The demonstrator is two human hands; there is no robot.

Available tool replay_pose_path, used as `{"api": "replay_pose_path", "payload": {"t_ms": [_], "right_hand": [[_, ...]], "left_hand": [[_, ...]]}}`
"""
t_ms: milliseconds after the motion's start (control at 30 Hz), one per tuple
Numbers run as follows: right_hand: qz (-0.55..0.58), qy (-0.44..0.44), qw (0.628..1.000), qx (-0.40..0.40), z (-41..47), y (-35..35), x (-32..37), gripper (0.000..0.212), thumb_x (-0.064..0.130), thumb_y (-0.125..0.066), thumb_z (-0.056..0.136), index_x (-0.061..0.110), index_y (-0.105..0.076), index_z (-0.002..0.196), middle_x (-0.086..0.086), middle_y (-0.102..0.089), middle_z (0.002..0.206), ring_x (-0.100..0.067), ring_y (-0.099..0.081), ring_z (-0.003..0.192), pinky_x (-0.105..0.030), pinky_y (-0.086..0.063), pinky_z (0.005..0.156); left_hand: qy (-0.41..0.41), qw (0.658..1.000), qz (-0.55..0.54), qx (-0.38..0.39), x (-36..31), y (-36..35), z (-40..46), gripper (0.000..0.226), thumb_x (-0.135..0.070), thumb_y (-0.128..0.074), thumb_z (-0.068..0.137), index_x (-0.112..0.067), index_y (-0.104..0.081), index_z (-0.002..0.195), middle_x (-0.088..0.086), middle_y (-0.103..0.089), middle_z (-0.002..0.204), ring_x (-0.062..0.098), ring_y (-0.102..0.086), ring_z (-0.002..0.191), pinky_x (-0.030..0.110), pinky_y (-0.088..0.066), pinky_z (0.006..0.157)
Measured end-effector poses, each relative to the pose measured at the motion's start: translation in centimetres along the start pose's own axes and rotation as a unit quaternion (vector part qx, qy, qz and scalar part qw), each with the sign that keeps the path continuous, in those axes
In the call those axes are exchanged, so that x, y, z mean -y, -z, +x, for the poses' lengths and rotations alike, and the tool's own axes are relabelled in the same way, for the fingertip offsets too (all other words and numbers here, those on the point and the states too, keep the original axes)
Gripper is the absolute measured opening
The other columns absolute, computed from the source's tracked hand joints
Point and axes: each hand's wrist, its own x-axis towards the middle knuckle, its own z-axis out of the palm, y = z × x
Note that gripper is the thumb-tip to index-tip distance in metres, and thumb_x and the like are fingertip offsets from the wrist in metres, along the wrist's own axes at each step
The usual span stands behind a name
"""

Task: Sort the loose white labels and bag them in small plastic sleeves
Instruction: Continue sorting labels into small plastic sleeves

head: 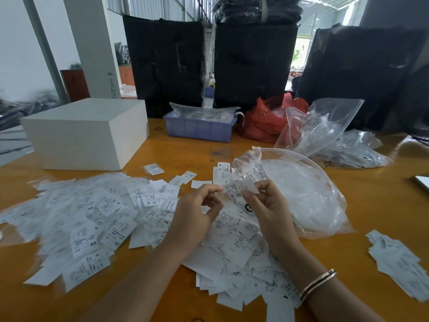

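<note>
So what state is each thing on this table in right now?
left hand: fingers curled, pinching the held label's left edge.
right hand: pinching the same label.
held label: lifted off the table, marked XL.
loose labels: scattered in a heap.
large clear bag: lying flat, mouth open.
white box: closed.
blue tray: filled with plastic sleeves.
red bag: crumpled, open.

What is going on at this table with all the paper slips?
A person is sorting white size labels on an orange table. Both hands are raised over the pile of loose labels: the left hand and the right hand pinch a label marked XL between them, apparently with a thin clear sleeve around it. A large open clear bag lies just beyond the right hand. A smaller stack of labels sits apart at the right edge.
</note>
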Motion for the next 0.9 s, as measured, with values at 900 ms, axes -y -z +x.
{"api": "replay_pose_path", "payload": {"t_ms": [900], "right_hand": [[-0.192, 0.026, 0.981, -0.028, 0.16, 0.14, -0.52, 0.012, 0.018, -0.061, 0.091, 0.024, -0.058, 0.08, 0.028, -0.064, 0.077, 0.007, -0.058, 0.068, -0.009, -0.042, 0.058]], "left_hand": [[-0.006, 0.999, -0.031, 0.011, -0.12, 0.09, -0.01, 0.015, -0.014, -0.065, 0.087, -0.021, -0.066, 0.1, -0.023, -0.065, 0.086, -0.008, -0.064, 0.083, 0.005, -0.048, 0.069]]}}
